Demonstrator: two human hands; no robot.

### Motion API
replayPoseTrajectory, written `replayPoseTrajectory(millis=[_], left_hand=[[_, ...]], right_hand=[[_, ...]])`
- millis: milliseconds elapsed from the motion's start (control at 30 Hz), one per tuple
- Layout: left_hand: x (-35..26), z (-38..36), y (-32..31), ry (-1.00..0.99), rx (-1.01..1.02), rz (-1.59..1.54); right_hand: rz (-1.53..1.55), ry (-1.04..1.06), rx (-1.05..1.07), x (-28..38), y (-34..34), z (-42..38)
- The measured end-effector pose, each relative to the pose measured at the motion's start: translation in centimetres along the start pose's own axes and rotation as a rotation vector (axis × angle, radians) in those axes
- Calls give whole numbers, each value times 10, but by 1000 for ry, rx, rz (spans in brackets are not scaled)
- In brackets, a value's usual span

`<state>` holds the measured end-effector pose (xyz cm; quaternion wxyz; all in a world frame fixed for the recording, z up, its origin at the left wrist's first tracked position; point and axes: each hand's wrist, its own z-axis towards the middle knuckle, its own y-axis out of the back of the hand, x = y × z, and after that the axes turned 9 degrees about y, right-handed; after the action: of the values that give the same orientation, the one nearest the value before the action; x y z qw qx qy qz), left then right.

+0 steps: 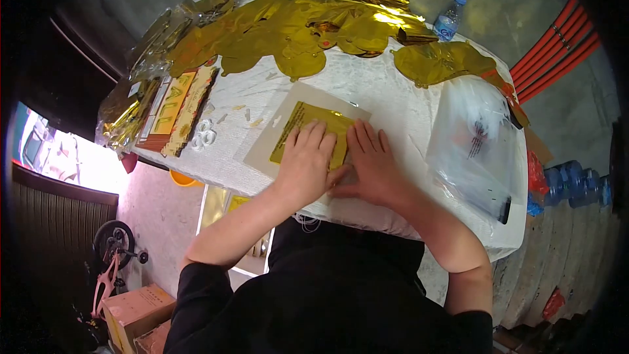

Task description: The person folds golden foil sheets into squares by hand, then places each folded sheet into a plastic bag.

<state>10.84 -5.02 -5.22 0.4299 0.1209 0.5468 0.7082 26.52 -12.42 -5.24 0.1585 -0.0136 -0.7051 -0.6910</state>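
Note:
A folded gold foil balloon with small print along one side lies on a flat, pale plastic bag near the table's front edge. My left hand rests on the foil, palm down with fingers stretched out. Beside it, my right hand is laid flat at the right edge of the foil and bag, fingers extended. The thumbs come close together below the foil. Whether anything lies under my palms is hidden.
Gold foil balloons spread along the back of the white-covered table. Printed card packs and white ribbon rolls lie left. A stack of clear plastic bags sits right; a water bottle stands at the back.

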Motion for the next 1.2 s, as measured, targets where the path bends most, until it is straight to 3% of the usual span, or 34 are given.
replayPoseTrajectory(millis=[100, 167, 267, 367, 600, 767, 900, 1200], left_hand=[[4, -5, 3, 2, 70, -51], [11, -4, 7, -46, 212, -130], [23, 10, 12, -194, 396, -247], [25, 23, 19, -284, 470, -197], [23, 17, 25, -280, 443, -255], [2, -18, 23, -308, 202, -310], [-20, -38, 18, -319, 168, -211], [-23, -42, 17, -291, 143, -229]], right_hand=[[33, 36, -40, -11, 9, -11], [402, 166, -201, -35, 16, -15], [208, 68, -341, -60, 21, -22], [156, 16, -294, -57, 19, -34], [-80, 22, -271, -42, 20, -48], [11, 139, -346, -44, 27, -45], [11, 281, -324, -31, 14, -31], [-199, 320, -285, -29, 7, -23]])
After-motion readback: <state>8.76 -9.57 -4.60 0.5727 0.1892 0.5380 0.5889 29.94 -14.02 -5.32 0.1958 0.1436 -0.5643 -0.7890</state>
